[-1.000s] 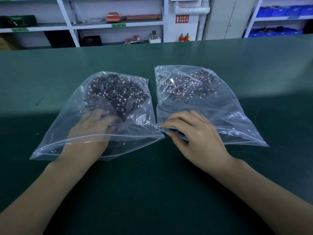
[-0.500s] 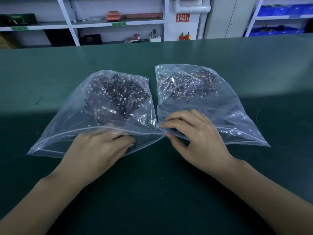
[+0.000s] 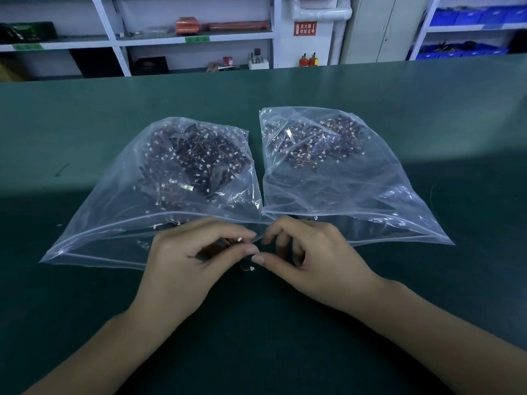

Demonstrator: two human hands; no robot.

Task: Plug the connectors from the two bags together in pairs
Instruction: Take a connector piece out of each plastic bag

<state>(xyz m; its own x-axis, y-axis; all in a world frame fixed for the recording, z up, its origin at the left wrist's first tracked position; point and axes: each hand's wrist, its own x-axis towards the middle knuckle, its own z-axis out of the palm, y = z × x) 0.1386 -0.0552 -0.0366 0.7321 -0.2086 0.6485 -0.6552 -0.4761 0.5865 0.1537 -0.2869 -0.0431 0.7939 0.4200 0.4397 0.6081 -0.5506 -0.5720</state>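
I am looking at 2 clear plastic zip bags lying side by side on the dark green table mat. The left bag is holding a dense dark heap of small wired connectors with white plugs; the right bag is holding a thinner scatter of the same kind toward its far end. Both mouths are facing me, their near inner corners meeting between my hands. My left hand is curling its fingers around a small dark-wired connector with a white plug, pinching it. My right hand has its fingers bent with fingertips beside my left ones; I cannot tell whether they are gripping anything. Another small white-tipped connector is lying on the mat just below my fingertips. The near mat is lying bare around my forearms. Beyond the table's far edge, white metal shelves are standing against the wall, with blue bins at far right.
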